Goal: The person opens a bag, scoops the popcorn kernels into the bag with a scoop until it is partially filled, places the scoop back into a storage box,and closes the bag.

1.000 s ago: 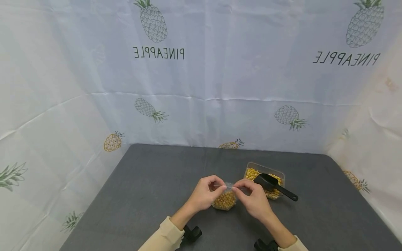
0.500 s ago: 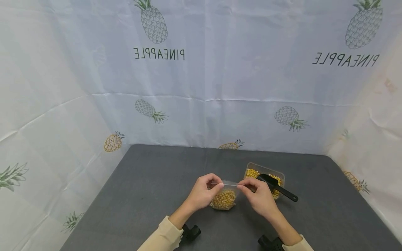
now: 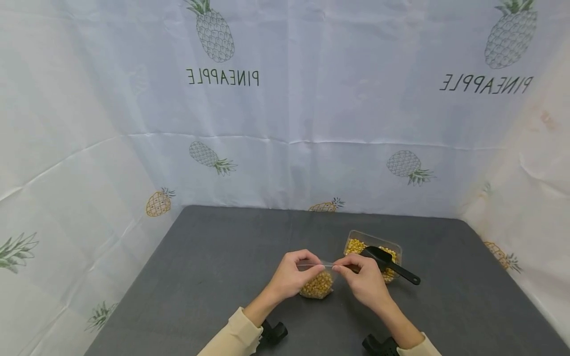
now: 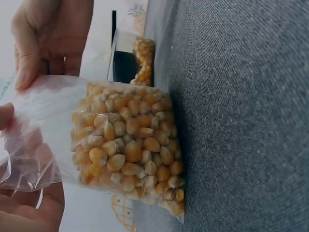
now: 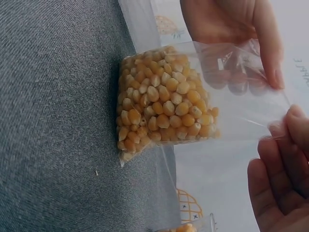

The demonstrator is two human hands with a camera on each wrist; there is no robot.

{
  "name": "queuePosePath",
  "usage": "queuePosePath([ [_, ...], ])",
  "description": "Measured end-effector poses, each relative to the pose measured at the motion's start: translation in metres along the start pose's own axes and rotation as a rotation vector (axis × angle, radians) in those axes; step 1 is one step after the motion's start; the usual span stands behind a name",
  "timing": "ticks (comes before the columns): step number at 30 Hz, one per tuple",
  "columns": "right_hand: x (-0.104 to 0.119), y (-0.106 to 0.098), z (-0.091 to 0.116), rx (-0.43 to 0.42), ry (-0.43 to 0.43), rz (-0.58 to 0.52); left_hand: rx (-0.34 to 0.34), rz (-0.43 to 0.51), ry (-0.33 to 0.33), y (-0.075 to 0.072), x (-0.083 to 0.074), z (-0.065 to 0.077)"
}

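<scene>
A clear plastic bag (image 3: 318,287) filled in its lower part with yellow corn kernels (image 4: 130,140) stands on the grey table. My left hand (image 3: 291,277) pinches the bag's top edge at the left between thumb and fingers. At the right of the same edge, my right hand (image 3: 362,279) pinches the plastic with its thumb and forefinger. In the right wrist view, the upper part of the bag (image 5: 236,106) is see-through and holds no kernels, and left fingers show behind it.
Behind my right hand is a clear rectangular container (image 3: 398,245) of corn kernels, with a black scoop (image 3: 403,273) lying across it, handle over the rim. The grey table (image 3: 222,257) ends at a pineapple-print cloth (image 3: 289,99).
My right hand slid rightward along the bag's top edge, then back left toward the left hand. The left hand still pinches its side. Container and scoop stay put.
</scene>
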State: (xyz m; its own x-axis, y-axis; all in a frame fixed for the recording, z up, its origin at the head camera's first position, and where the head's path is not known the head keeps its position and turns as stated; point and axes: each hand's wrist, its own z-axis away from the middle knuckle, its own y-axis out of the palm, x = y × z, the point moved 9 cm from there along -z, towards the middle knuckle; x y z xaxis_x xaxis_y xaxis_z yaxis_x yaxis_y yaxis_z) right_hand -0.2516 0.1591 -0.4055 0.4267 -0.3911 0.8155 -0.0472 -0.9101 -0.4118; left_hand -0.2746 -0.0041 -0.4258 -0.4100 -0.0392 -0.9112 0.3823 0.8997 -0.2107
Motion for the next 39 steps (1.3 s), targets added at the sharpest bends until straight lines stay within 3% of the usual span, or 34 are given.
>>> queuePosePath([
  [9, -0.003, 0.0, 0.001, 0.007, 0.028, 0.012, 0.01, -0.051, -0.007, -0.003, -0.001, 0.0],
  [16, -0.008, 0.001, -0.002, 0.028, 0.091, -0.001, -0.011, -0.085, 0.015, -0.015, -0.034, 0.007],
  [23, -0.01, 0.002, -0.002, 0.026, 0.136, -0.028, -0.043, -0.07, -0.013, -0.025, 0.002, 0.009],
  [32, -0.012, 0.003, -0.002, 0.025, 0.153, -0.078, -0.063, 0.015, 0.035, -0.034, 0.002, 0.013],
  [39, -0.015, 0.004, -0.002, 0.03, 0.181, -0.109, -0.037, 0.125, -0.013, -0.036, 0.007, 0.014],
])
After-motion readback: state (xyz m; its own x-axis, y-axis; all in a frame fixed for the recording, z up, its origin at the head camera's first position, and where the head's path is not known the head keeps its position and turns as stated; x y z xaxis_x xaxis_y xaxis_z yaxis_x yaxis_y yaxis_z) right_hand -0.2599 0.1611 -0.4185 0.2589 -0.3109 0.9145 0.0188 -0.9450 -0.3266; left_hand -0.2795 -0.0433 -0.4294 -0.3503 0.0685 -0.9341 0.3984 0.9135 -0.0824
